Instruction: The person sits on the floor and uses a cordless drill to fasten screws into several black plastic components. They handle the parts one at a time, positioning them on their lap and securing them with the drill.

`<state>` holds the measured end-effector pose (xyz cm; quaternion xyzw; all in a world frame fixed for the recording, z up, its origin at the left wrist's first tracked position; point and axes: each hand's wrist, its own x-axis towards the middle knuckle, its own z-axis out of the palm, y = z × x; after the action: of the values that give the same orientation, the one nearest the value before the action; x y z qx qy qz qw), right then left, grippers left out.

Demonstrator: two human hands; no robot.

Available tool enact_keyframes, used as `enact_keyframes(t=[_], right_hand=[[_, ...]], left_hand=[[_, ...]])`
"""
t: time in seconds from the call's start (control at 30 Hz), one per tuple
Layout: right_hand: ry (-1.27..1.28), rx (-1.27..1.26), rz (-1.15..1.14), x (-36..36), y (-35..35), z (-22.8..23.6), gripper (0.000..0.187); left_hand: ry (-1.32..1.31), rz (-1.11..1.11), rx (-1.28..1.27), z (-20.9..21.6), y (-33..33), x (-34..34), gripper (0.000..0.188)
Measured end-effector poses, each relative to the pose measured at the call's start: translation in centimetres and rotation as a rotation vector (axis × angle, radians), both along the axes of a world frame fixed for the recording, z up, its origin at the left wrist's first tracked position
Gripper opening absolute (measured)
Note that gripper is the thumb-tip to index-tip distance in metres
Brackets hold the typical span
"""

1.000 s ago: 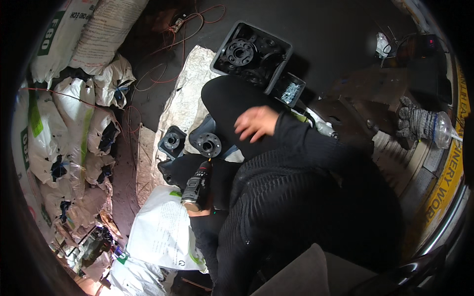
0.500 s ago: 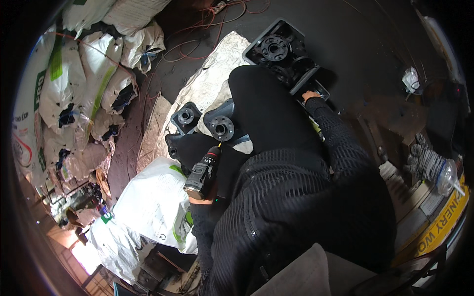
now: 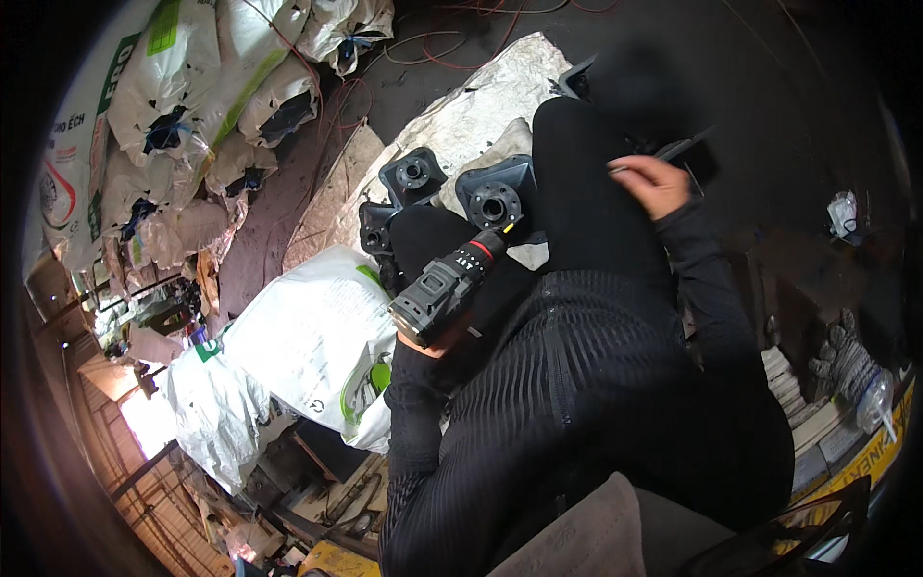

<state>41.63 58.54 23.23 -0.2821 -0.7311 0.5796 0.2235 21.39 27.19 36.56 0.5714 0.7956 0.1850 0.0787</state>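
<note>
My left hand (image 3: 433, 344) grips a black and grey cordless drill (image 3: 444, 288) with a red ring. Its yellow-marked bit points at a dark grey flanged part (image 3: 493, 197), square-based with a round holed hub, between my legs. The drill body hides most of that hand. My right hand (image 3: 658, 185) is raised beside my right thigh, thumb and forefinger pinched on something too small to make out. Two similar flanged parts, one upright (image 3: 413, 173) and one partly behind my left knee (image 3: 375, 226), lie on the left. Beyond the right hand shows a dark tray edge (image 3: 685, 144).
A dusty white sheet (image 3: 461, 96) lies under the parts. White sacks (image 3: 163, 106) are stacked at the left, and another full sack (image 3: 308, 327) leans close to my left arm. Red hoses (image 3: 500, 14) run across the far floor. A grey knit glove (image 3: 846, 361) lies right.
My right hand has come out of the dark tray and moved back toward my thigh, fingers pinched. The view has shifted, and the drill stays at the same flanged part.
</note>
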Motion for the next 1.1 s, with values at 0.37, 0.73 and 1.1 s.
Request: enact_keyframes(t=[0.37,0.73,1.1], right_hand=[[0.102,-0.174,0.345,-8.9,-7.3,5.2,0.017],[0.125,-0.005,0.478,-10.0,-7.1,4.4,0.016],[0.039,-0.269,0.938,-11.1,-4.7,3.8,0.018]], left_hand=[[-0.168,0.032,-0.049,0.9,-0.6,-1.2,0.052],[-0.260,0.032,-0.037,1.0,-1.1,-2.3,0.047],[-0.544,0.085,-0.198,4.3,1.2,-2.4,0.046]])
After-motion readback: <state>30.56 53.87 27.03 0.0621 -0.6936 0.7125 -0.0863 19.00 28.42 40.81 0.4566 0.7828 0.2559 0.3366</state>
